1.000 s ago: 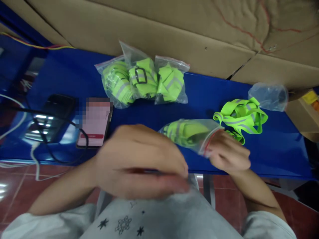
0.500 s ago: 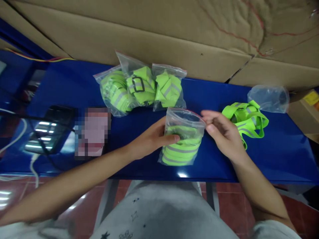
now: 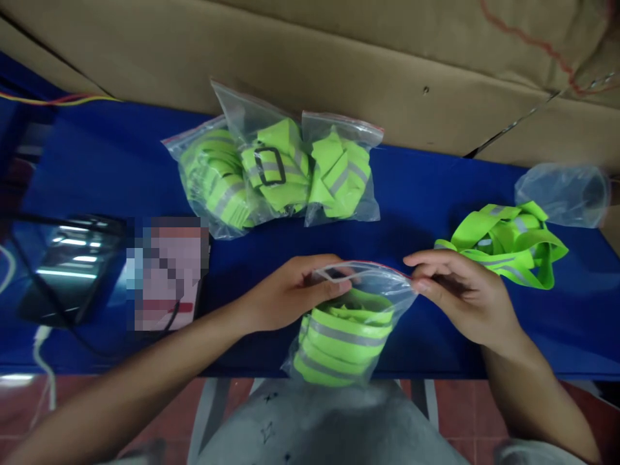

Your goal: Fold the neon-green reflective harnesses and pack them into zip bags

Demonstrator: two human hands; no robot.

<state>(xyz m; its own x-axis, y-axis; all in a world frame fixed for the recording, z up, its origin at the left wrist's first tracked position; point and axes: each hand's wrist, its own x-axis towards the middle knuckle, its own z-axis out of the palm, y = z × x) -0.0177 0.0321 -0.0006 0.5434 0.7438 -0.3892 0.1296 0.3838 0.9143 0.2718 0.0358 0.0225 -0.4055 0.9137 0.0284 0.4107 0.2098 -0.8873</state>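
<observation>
A clear zip bag point(image 3: 346, 336) with a folded neon-green reflective strap inside hangs over the near edge of the blue table point(image 3: 121, 161). My left hand point(image 3: 290, 294) pinches the left end of the bag's red-lined mouth. At the right end of the mouth, my right hand point(image 3: 460, 294) pinches the same rim. The mouth is stretched between both hands and still gapes a little.
Three filled zip bags point(image 3: 276, 168) of green straps lie at the back centre. A loose green strap point(image 3: 508, 242) and an empty clear bag point(image 3: 562, 194) are at the right. A phone point(image 3: 167, 271), a dark device point(image 3: 68, 265) and cables sit left. Cardboard point(image 3: 339, 58) stands behind.
The bag moved toward me to the table's near edge. Both hands shifted from its sides to the two ends of its mouth and pulled it taut.
</observation>
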